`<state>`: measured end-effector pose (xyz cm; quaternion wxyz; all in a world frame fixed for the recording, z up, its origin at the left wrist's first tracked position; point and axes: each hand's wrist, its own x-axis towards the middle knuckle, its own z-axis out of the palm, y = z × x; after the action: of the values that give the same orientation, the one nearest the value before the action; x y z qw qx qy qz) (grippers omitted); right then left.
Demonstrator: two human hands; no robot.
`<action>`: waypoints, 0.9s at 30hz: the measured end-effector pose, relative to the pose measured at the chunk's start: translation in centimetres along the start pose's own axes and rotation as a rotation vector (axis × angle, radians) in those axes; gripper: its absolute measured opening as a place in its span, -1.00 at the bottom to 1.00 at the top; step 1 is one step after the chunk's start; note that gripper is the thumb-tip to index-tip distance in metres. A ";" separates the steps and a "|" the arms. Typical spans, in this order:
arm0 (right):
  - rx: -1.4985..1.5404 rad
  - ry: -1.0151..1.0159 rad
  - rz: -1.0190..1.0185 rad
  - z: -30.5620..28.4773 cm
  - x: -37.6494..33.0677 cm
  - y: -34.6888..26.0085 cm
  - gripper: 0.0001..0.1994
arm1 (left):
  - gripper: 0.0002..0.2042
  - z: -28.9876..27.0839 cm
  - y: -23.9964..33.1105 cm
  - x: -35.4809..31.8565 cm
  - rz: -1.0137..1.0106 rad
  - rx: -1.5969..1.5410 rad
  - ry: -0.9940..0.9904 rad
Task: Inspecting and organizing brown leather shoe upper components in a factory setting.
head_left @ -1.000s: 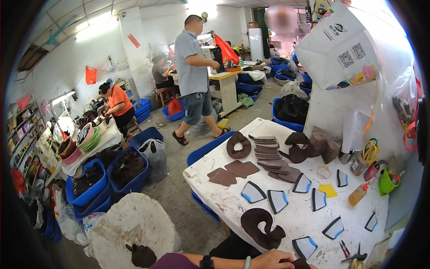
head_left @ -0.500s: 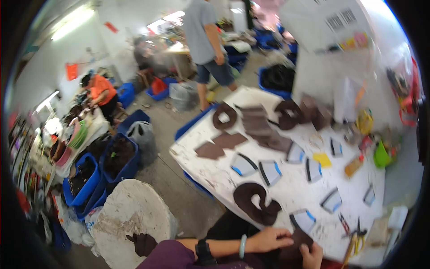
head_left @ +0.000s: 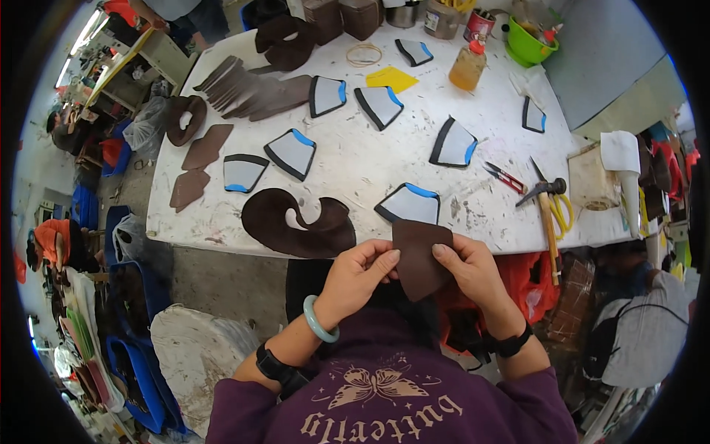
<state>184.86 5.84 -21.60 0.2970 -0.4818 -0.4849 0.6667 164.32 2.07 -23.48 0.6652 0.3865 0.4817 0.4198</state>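
A dark brown piece of what looks like leather is held at the table's front edge. My left hand pinches its left edge between thumb and fingers. On the piece's right side, my right hand grips with the thumb on top and the fingers behind. Just beyond it lies a grey panel with black edging and a blue strip, partly covered by the brown piece. A curled dark brown piece rests left of that, near the edge.
Several similar grey panels are spread over the white table. Brown strips lie at the back left. Red-handled snips, a hammer and yellow-handled scissors are at the right. Behind stand a bottle and green bowl.
My view has swung from the room at the left to the table in front. The brown piece, earlier low at the picture's edge, now shows more fully between both hands.
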 end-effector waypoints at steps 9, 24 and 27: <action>0.081 -0.016 0.053 -2.3 -0.6 1.2 -0.70 | -0.79 1.2 -0.5 1.0 0.035 0.137 0.064; 0.341 0.234 -0.009 -7.8 -2.4 1.9 -0.73 | -0.82 -1.6 -0.3 1.9 0.758 1.202 0.216; 0.354 0.245 -0.002 -7.5 -2.2 2.0 -0.73 | -0.76 0.2 -0.1 3.7 0.920 1.313 0.141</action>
<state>192.75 5.90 -23.13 0.4345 -0.4993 -0.3208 0.6775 165.25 5.48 -24.71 0.0305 0.8308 0.4637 0.3062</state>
